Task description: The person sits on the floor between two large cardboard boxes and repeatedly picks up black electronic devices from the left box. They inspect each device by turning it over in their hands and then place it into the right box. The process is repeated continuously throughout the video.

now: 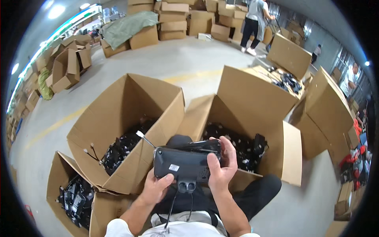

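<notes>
A flat black device (181,162) is held up in front of the lap, between the boxes, its face with a pale label turned upward. Its lower left corner is gripped by the left hand (156,186), the thumb laid on the face; its right end is clasped by the right hand (223,164), fingers curled over the far side. A second black piece (203,146) is seen just behind; whether it is joined to the device cannot be told. A white plug (140,134) is carried out to the far left on a cable. The step in hand is judged to be handling or inspection; for any shift, a firm two-handed grip and a loose cable kept free are called for. The device is bordered by the left box (98,118) and the right box (252,98), both part-filled with black parts, their raised walls to be cleared. Most room is offered above the rims; sideways near the lap, movement is limited by the right knee (268,187).
</notes>
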